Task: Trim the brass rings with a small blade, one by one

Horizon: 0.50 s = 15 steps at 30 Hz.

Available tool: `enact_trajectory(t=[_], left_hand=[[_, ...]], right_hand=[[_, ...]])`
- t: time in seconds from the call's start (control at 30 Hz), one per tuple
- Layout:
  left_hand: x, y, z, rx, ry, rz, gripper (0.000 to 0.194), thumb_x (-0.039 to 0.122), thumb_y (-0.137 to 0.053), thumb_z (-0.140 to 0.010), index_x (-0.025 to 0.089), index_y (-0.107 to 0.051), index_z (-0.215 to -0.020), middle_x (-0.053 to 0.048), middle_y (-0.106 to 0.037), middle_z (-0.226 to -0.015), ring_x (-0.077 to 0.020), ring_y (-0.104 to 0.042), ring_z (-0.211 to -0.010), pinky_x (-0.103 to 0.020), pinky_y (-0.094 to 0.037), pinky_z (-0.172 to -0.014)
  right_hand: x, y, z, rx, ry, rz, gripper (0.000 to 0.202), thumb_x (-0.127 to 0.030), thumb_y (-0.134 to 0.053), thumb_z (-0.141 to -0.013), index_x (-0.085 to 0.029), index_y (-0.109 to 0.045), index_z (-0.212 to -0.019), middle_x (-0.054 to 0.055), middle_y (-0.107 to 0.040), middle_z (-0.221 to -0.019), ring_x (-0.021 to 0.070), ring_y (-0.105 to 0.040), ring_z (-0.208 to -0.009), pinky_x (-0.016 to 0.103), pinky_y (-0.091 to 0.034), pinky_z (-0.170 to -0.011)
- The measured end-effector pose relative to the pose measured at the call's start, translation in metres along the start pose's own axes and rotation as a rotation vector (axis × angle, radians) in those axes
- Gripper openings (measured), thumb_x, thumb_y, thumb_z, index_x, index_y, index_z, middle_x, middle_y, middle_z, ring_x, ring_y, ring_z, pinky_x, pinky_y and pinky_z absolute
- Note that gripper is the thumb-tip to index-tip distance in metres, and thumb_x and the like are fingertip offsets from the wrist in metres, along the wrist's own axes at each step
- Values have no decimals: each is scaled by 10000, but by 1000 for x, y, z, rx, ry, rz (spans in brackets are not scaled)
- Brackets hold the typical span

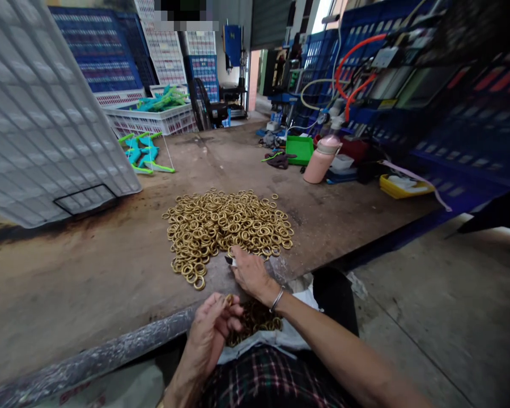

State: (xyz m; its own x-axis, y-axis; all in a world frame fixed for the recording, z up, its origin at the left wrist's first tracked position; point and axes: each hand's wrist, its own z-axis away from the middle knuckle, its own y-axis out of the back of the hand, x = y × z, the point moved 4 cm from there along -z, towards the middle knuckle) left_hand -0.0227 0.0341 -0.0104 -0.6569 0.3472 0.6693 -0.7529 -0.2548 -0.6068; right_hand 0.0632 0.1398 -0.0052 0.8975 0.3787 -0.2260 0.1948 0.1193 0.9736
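A pile of brass-coloured rings [225,218] is spread on the brown tabletop. Over the table's front edge, my left hand [210,326] pinches one brass ring [228,300] between thumb and fingers. My right hand [253,275], with a metal bangle at the wrist, is at the near edge of the pile. It is closed around a small tool with a dark, blade-like tip [228,260]; the rest of the tool is mostly hidden in the fingers. More rings [259,320] lie below, in a pale bag or cloth [276,340] on my lap.
A white slatted crate [55,124] stands at the left. Behind it are turquoise-and-green plastic parts [147,153] and a filled white basket [170,120]. A pink bottle [322,161], a green tray [300,150] and a yellow tray [403,186] stand at the right.
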Motion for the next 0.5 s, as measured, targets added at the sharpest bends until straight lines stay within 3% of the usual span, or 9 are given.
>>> enact_trajectory(t=[0.2,0.3,0.4,0.5], left_hand=[[2,10,-5,-6,81,172,182,221,-677,-675,149,-588,-817,-46,-630,-734,-128,-574,-605,-210,-439,-460],[1,14,-10,0,119,236,137,240,-655,-693,124,-589,-725,-49,-619,-727,-116,-563,-610,-208,-433,-476],[1,17,-15,66,130,205,211,281,-678,-672,124,-545,-624,-42,-608,-717,-119,-568,-618,-201,-424,-462],[8,17,-20,120,11,37,248,336,-695,-653,145,-542,-691,1,-577,-665,-99,-540,-559,-171,-377,-403]], right_hand=[[-5,-4,-12,-47,-41,45,233,-116,-409,-797,-191,-459,-1012,86,-657,-909,209,-629,-784,269,-393,-626],[2,-7,-16,-33,-30,7,226,-128,-411,-798,-176,-472,-1011,86,-657,-875,203,-624,-762,259,-374,-621],[10,-8,-16,-4,9,-112,216,-139,-419,-800,-168,-488,-1003,63,-643,-796,179,-602,-725,243,-354,-619],[16,-1,-11,50,49,-364,145,-193,-382,-848,-175,-507,-919,26,-600,-731,143,-556,-677,226,-350,-615]])
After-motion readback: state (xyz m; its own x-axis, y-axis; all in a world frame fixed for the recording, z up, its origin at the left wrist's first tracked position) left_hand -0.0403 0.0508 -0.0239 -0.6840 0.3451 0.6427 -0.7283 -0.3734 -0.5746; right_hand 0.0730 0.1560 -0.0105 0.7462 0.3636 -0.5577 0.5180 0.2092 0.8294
